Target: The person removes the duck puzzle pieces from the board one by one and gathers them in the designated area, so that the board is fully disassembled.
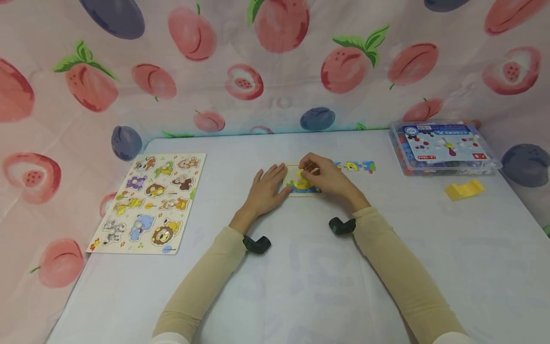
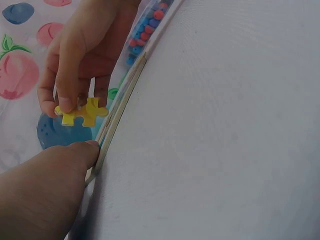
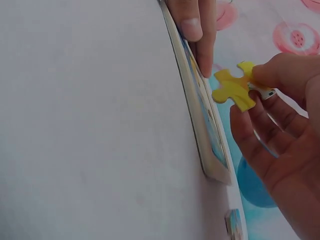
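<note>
My right hand [image 1: 328, 176] pinches a yellow jigsaw piece [image 3: 232, 91] between thumb and fingertips, held over a small wooden puzzle tray [image 1: 292, 171]. In the left wrist view the piece [image 2: 82, 116] shows its knobs and notches, above the tray's edge [image 2: 117, 115]. Flat and spread, my left hand [image 1: 265, 190] rests at the tray's left side with its thumb on the lower left corner. Blue and yellow pieces fill the lower part of the tray; its upper left is bare. Part of the tray is hidden behind my right hand.
Several loose jigsaw pieces [image 1: 352, 166] lie just right of the tray. An animal puzzle board [image 1: 148, 203] lies at the left. At the back right stands a clear plastic box [image 1: 447, 148] of coloured parts, with a yellow block [image 1: 465, 189] in front. A fruit-print cloth hangs behind.
</note>
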`<move>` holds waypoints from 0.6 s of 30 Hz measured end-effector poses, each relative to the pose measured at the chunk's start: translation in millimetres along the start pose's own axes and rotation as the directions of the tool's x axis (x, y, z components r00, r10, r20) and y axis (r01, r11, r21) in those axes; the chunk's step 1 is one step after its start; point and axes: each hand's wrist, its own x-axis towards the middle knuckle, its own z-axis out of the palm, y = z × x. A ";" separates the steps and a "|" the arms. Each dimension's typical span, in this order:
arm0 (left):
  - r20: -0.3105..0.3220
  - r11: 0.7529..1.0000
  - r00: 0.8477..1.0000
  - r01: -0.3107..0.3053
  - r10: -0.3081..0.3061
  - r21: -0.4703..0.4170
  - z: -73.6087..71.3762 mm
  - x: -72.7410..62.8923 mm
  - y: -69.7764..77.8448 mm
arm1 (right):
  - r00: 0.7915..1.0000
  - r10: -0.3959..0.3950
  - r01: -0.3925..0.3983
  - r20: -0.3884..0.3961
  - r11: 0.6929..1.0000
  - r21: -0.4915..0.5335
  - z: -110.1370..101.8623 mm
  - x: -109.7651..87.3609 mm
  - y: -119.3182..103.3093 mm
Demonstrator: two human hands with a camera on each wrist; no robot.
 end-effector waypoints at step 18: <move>-0.007 1.000 1.000 -0.002 0.002 0.003 0.1 -0.4 0.5 | 0.991 0.086 -0.090 -0.098 0.996 -0.031 -39.4 -13.4 -0.7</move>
